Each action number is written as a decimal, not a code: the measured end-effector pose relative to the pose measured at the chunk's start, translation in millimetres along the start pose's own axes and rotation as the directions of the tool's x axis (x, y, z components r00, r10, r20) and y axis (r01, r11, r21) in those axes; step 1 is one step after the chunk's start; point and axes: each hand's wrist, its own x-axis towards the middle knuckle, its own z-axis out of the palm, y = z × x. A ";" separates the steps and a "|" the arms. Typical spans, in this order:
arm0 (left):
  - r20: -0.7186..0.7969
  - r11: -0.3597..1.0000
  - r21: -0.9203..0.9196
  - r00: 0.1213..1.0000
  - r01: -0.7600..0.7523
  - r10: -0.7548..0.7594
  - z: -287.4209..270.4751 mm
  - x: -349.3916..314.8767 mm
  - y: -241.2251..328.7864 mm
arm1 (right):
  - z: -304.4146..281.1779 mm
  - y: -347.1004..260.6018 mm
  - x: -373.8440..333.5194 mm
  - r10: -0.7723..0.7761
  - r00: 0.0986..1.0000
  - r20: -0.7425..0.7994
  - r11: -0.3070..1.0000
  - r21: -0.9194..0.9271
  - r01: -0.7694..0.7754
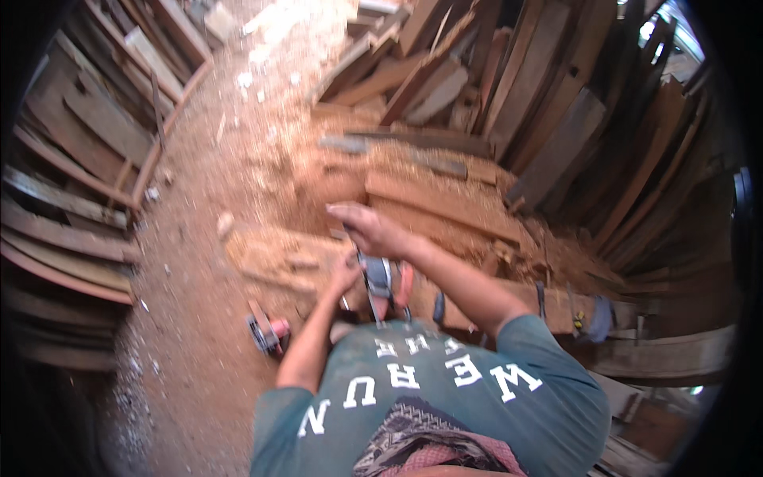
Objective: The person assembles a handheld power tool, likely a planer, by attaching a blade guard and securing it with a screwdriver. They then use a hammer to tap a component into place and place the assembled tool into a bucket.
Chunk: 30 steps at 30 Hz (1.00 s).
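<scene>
My left hand is closed beside a slim dark upright tool, at the near side of a pale wood piece. Blur hides exactly what its fingers grip. Just above and to the right, my right hand is held with its fingers stretched out to the left, palm over the top of the slim tool. Below the hands, close to my shirt, are a grey-and-dark object of unclear kind and a red curved handle.
A red-and-black power tool sits on the dirt floor at my left. Long sawdust-covered timber lies ahead to the right. Boards lean in stacks on the right and left. Small tools and a blue-grey cloth rest along a beam at right.
</scene>
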 end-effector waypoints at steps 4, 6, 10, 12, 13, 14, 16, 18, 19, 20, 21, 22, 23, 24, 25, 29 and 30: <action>-0.133 0.983 -0.144 0.987 -0.110 0.091 4.7 -5.2 -17.6 | -7.4 -19.3 5.7 0.317 0.928 0.198 0.936 -0.222 -0.272; -0.125 0.968 -0.241 0.991 -0.069 0.039 5.4 -9.6 -5.5 | -8.7 -10.4 2.0 0.244 0.958 0.152 0.955 -0.212 -0.209; -0.123 0.982 -0.175 0.991 -0.069 0.048 -1.7 -8.2 -4.3 | -8.1 -15.7 5.8 0.273 0.930 0.248 0.962 -0.039 -0.272; -0.113 0.981 -0.193 0.994 -0.025 0.003 -5.5 -5.8 -8.4 | -12.7 -24.2 14.4 0.316 0.900 0.301 0.940 -0.231 -0.252; -0.104 0.980 -0.201 0.995 -0.007 -0.014 -7.2 -3.5 -6.3 | -13.8 -25.4 16.4 0.342 0.884 0.320 0.915 -0.329 -0.235; -0.166 0.966 -0.249 0.986 -0.076 0.035 -7.0 -1.8 -4.1 | -11.8 -23.8 15.5 0.269 0.927 0.263 0.939 -0.285 -0.192; -0.191 0.950 -0.279 0.978 -0.140 0.088 -16.7 0.8 15.2 | -8.0 -16.5 10.2 0.129 0.983 0.129 0.972 -0.211 -0.100; -0.238 0.949 -0.218 0.955 -0.228 0.175 -34.8 -8.9 58.6 | -10.2 -15.5 4.9 0.220 0.961 0.170 0.965 -0.180 -0.190; -0.233 0.950 -0.174 0.948 -0.258 0.215 -43.4 -9.9 76.3 | -11.0 -17.1 3.2 0.262 0.946 0.191 0.959 -0.165 -0.232; -0.238 0.945 -0.108 0.931 -0.307 0.276 -52.4 -11.4 92.1 | -11.6 -21.6 5.7 0.299 0.936 0.186 0.934 -0.259 -0.247; -0.234 0.933 -0.041 0.912 -0.357 0.338 -58.8 -12.3 105.2 | -12.8 -22.4 7.0 0.307 0.929 0.206 0.926 -0.290 -0.242; -0.228 0.930 -0.022 0.907 -0.367 0.353 -62.6 -13.5 116.0 | -14.3 -21.8 9.4 0.314 0.923 0.225 0.918 -0.321 -0.234; -0.229 0.927 0.001 0.902 -0.376 0.366 -66.3 -13.6 124.5 | -14.5 -21.0 12.8 0.315 0.916 0.248 0.912 -0.347 -0.220; -0.229 0.923 0.024 0.896 -0.385 0.380 -67.9 -13.0 128.6 | -15.4 -25.5 14.7 0.260 0.938 0.229 0.930 -0.319 -0.181; -0.212 0.924 -0.059 0.910 -0.377 0.357 -67.1 -10.9 127.8 | -12.3 -20.9 12.7 0.216 0.954 0.210 0.956 -0.243 -0.163; -0.194 0.923 -0.201 0.937 -0.328 0.290 -61.3 -10.5 125.4 | -11.6 -16.6 13.8 0.272 0.928 0.254 0.945 -0.252 -0.208; -0.207 0.929 -0.190 0.938 -0.317 0.278 -60.7 -12.0 125.2 | -12.3 -20.3 18.3 0.331 0.905 0.266 0.919 -0.308 -0.246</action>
